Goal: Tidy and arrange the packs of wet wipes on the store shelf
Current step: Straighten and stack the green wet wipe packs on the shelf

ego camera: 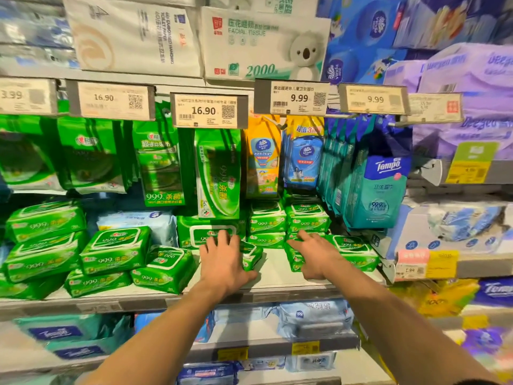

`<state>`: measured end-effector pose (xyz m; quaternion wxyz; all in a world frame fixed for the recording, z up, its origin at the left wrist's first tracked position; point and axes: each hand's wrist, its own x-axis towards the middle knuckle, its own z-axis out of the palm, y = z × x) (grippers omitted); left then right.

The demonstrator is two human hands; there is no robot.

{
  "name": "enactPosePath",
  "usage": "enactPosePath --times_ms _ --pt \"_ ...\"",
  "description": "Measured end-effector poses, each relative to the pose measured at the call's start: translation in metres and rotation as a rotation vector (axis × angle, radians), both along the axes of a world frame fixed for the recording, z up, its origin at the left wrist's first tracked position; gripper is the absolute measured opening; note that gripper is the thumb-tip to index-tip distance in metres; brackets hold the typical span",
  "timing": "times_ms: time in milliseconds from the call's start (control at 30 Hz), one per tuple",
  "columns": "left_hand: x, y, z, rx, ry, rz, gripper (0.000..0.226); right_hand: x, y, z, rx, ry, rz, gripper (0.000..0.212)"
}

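Green wet wipe packs fill the middle shelf [277, 273]. My left hand [222, 259] lies palm down with its fingers spread. Its fingertips touch a large green pack [194, 232], and a small green pack [252, 255] lies tilted against its right side. With fingers stretched out, my right hand [313, 254] rests on a low stack of green packs [352, 250]. Its thumb hangs at the stack's front left corner. Two short stacks of green packs [288, 220] stand behind, between my hands. More green packs [116, 252] lie piled unevenly on the left.
Hanging wipe packs in green [218, 173], orange [262, 157], blue [304, 159] and teal [374, 190] drop from hooks just above the shelf, under price tags [208, 111]. Tissue bales fill the top shelf. Blue packs [313, 318] lie on the shelf below.
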<state>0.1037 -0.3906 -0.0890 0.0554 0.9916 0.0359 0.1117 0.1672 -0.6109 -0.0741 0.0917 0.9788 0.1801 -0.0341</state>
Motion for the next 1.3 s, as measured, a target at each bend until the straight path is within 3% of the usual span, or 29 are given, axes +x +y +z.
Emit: enactPosePath --times_ms 167,333,533,667,867,1067,1167,1300 --pt "0.006 -0.013 0.004 -0.117 0.196 0.072 0.134 0.006 0.002 -0.002 0.0 0.032 -0.009 0.093" --pt "0.01 0.003 0.01 -0.17 0.267 0.01 0.149 0.007 0.044 0.013 0.381 0.218 0.103 0.114" --pt "-0.002 0.044 0.017 -0.053 0.27 -0.024 0.141 0.003 0.107 0.012 0.381 0.318 0.099 0.127" --pt "-0.012 0.085 0.034 0.131 0.262 -0.053 0.126 -0.001 0.13 0.003 0.299 0.229 0.098 0.12" --pt "-0.014 0.135 0.053 0.323 0.509 -0.059 0.109 0.005 0.115 0.012 0.328 0.129 0.146 0.107" --pt "-0.022 0.128 0.039 0.507 0.449 -0.107 0.094 0.012 0.088 0.028 0.274 0.044 0.169 0.106" --pt "-0.018 0.125 0.034 0.491 0.439 -0.089 0.1 0.009 0.078 0.021 0.268 0.046 0.157 0.105" --pt "-0.015 0.12 0.039 0.425 0.436 -0.096 0.092 0.005 0.072 0.007 0.256 0.039 0.155 0.101"
